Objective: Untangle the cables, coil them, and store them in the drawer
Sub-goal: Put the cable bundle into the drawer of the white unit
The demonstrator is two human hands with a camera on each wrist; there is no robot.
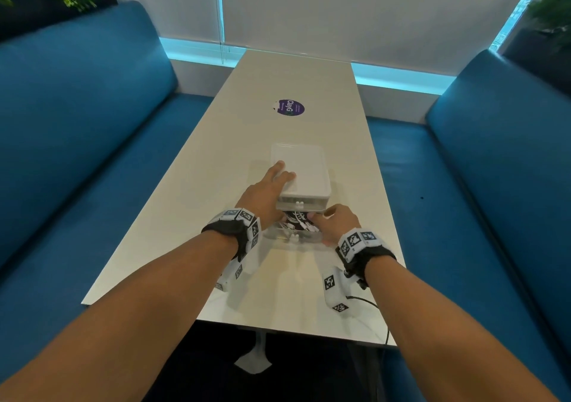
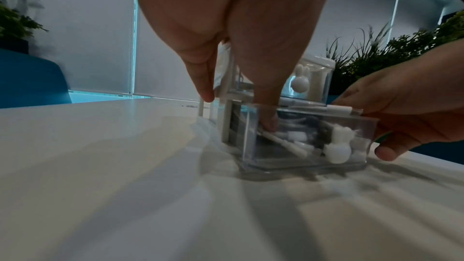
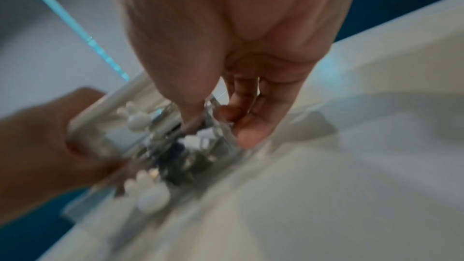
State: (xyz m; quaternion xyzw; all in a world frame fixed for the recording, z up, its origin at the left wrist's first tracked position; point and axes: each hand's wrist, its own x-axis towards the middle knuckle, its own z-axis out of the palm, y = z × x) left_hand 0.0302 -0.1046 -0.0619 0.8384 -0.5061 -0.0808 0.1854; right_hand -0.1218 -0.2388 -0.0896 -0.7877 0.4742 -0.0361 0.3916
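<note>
now both hands (image 1: pixel 268 194) on open drawer (image 2: pixel 308 138)

The right wrist view is strongly blurred: the drawer (image 3: pixel 191 146) and the cables (image 3: pixel 173 158) inside it are only grey and white smears, and I cannot count the cables or see how they are coiled. In the head view the left hand (image 1: pixel 265 194) covers the left side of the drawer box (image 1: pixel 301 173), and its thumb is hidden behind the box. The right hand (image 1: pixel 336 224) hides the right corner of the drawer, and its fingertips are out of sight under it. In the left wrist view the top edge cuts off the left hand. The text on the purple sticker (image 1: pixel 289 107) is too small to read fully.
</note>
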